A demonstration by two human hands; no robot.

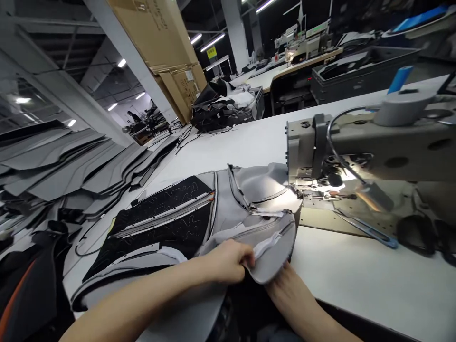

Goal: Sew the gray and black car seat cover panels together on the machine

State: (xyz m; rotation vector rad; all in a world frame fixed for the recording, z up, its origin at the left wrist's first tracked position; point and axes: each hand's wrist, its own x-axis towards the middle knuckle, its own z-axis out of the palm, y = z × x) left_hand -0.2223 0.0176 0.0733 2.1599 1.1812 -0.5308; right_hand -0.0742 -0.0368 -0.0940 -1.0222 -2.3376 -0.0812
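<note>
The left hand (228, 261) pinches the near edge of the cover (249, 213), a floppy grey foam-backed piece with black quilted panels, lying on the white table (374, 280) right up against the sewing machine (356, 152). The right hand (285, 280) sits beneath that edge, fingers hidden (so its grip cannot be told), seemingly propping the seam flat for the needle. Stacks of flat grey cut panels (71, 161) lie to the left, within reach.
</note>
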